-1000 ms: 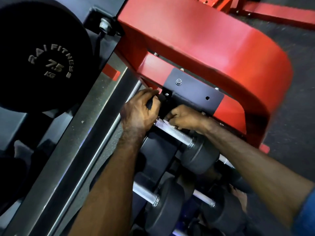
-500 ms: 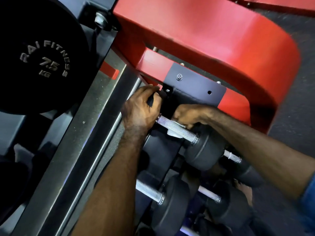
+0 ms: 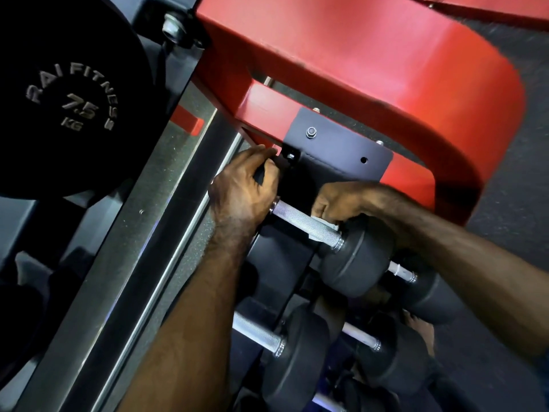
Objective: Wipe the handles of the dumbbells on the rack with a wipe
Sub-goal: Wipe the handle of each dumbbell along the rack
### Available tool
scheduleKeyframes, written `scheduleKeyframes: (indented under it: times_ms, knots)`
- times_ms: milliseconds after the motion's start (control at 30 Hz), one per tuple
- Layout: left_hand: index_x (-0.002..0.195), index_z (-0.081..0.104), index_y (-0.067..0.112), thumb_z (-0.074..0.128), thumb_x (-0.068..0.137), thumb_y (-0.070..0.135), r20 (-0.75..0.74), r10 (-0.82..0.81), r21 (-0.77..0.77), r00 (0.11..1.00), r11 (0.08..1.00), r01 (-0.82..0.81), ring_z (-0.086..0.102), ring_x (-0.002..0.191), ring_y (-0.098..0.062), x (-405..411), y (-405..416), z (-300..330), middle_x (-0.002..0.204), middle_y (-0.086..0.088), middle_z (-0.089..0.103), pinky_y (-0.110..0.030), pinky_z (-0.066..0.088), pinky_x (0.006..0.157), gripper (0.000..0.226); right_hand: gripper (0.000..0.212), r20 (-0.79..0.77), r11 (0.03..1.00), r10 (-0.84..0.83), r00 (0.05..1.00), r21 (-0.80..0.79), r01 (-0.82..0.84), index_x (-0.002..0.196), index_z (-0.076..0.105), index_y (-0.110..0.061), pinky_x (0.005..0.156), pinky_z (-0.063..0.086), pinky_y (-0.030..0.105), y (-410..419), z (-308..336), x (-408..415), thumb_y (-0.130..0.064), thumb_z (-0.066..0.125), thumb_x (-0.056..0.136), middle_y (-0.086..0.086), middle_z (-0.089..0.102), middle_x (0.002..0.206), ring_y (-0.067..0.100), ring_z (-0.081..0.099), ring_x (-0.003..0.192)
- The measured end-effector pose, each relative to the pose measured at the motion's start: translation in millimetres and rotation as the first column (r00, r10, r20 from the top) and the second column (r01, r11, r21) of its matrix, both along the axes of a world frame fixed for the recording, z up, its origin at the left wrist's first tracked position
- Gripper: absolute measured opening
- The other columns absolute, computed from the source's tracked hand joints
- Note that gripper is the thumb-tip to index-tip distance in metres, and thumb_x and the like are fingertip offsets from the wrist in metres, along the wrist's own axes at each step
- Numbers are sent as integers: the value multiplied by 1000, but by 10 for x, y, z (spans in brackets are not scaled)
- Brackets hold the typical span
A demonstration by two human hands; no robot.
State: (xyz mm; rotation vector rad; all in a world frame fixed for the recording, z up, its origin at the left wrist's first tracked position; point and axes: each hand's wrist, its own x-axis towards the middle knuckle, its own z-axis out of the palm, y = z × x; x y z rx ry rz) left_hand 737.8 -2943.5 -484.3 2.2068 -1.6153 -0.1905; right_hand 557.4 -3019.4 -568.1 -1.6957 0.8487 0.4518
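Observation:
A black dumbbell lies on the rack with its knurled silver handle point(image 3: 306, 223) slanting down to the right into a black head point(image 3: 356, 263). My right hand point(image 3: 338, 203) holds a white wipe point(image 3: 325, 226) against the handle's right end, close to that head. My left hand point(image 3: 243, 191) grips the dumbbell's left head, which it mostly hides. Below sit more dumbbells with silver handles point(image 3: 258, 331) point(image 3: 361, 337).
A red rack frame point(image 3: 386, 69) arches over the hands, with a dark bolted plate point(image 3: 335, 150) just above them. A large black 7.5 kg dumbbell head point(image 3: 71, 108) fills the upper left. A grey metal rail point(image 3: 118, 263) runs diagonally on the left. Dark gym floor lies to the right.
My right hand has slid the wipe along the handle from its left end toward the right head. The left hand has stayed in its grip.

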Motion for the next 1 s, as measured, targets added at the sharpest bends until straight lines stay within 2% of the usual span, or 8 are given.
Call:
scheduleKeyframes:
  times_ms: [133,300,467,567,667,767,933,1000]
  knots:
    - [125,80,36,60,100,35,-16,-3,-15,1000,1000,3,69,119,-7,-7,2,-5,133,18,74,-25,52,95,32,40,159,976,-217,963,42,213,92,81,-24,71,56,39,44,84,245,6,55,84,-1,73,77,18,63,74]
    - [124,80,37,57,100,37,-8,16,-22,1000,1000,-16,69,118,-6,-4,4,-5,132,19,74,-25,52,94,33,39,142,982,-77,987,-158,99,104,83,-18,80,61,30,84,105,-58,5,63,79,-9,79,86,4,69,74]
    - [122,81,37,60,100,34,11,20,-25,1000,999,-20,68,115,-8,-21,0,4,131,18,75,-18,44,85,31,25,308,936,-251,918,-163,311,105,83,-18,70,49,15,149,179,48,-5,73,86,-18,72,79,-13,60,62]
    - [123,81,35,61,100,32,18,16,-23,1000,1000,-15,69,114,-11,-12,0,3,130,14,76,-22,46,84,30,19,366,900,-281,887,-221,376,101,81,-20,68,52,17,270,251,146,-10,71,87,-18,68,74,-6,62,64]
    - [123,81,35,61,100,33,19,6,-26,1000,1000,-6,69,113,-10,-15,11,8,129,15,76,-18,42,83,30,18,325,887,-266,907,-285,363,96,78,-22,73,61,34,407,229,-65,-13,69,83,-11,76,81,4,71,73]
    - [123,80,36,60,100,34,18,17,-29,1000,999,-17,68,114,-8,-13,8,11,130,17,75,-15,39,83,30,19,280,875,-293,914,-306,374,96,76,-25,73,61,35,474,248,-125,-16,71,80,-12,75,82,6,72,75]
    - [122,81,31,60,99,30,-5,-7,-37,1000,999,7,71,112,-13,-11,5,8,126,12,77,-18,45,86,31,20,368,832,-284,885,-363,418,102,74,-25,77,59,38,476,352,189,-26,77,83,-6,73,94,17,71,85]
    - [122,81,31,59,99,31,-27,-12,-40,1000,999,11,72,113,-13,-17,-1,14,126,12,78,-18,46,88,32,17,315,839,-293,903,-368,401,97,74,-25,75,59,38,478,308,84,-28,78,81,-6,74,90,18,71,83]
